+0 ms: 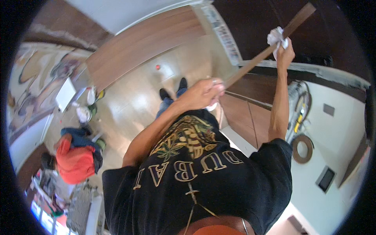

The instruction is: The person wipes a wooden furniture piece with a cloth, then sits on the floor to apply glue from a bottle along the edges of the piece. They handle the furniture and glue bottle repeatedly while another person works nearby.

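A long, narrow brown wood-look strip [254, 62] runs slantwise from the middle of the view up to the upper right. Its near end is in my left hand [205, 93], whose fingers are closed in front of my waist. Farther along, my right hand [286, 53] reaches out and presses a crumpled white cloth [276, 37] around the strip. The strip's far end sticks out beyond the cloth. Something white shows just below my left hand, too hidden to name.
On the white counter [325, 113] at right lie a brown tape roll [302, 149], a yellow-handled tool [299, 118] and a black rectangular object [326, 179]. A person in a red shirt [74, 160] crouches at lower left, near several containers. A small red object [158, 67] lies on the floor.
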Action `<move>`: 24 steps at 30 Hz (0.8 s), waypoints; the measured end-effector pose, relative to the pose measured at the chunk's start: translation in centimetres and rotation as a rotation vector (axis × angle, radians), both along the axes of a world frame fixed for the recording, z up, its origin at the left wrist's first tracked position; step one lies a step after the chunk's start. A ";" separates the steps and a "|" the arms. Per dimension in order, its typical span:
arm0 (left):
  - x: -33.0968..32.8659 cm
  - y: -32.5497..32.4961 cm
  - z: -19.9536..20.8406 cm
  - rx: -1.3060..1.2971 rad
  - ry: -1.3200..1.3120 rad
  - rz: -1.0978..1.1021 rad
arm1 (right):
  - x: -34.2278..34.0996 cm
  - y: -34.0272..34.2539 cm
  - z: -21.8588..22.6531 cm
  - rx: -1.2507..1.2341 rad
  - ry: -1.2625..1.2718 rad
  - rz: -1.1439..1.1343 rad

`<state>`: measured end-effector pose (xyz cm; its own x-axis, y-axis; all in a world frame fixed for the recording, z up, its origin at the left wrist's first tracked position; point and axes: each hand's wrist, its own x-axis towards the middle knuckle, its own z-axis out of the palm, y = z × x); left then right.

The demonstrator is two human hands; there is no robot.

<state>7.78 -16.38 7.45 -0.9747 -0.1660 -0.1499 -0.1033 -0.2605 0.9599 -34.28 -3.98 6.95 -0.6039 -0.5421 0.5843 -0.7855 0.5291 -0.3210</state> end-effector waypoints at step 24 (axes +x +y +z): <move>15.5 -6.2 -5.3 0.027 -0.162 -0.146 | -14.5 22.5 27.2 0.009 0.498 -0.648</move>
<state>23.31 -22.55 2.12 -0.9508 -0.0182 -0.3092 -0.2944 -0.2568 0.9205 -48.81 18.53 34.19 -0.4699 -0.1803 0.8641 -0.3722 0.9281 -0.0087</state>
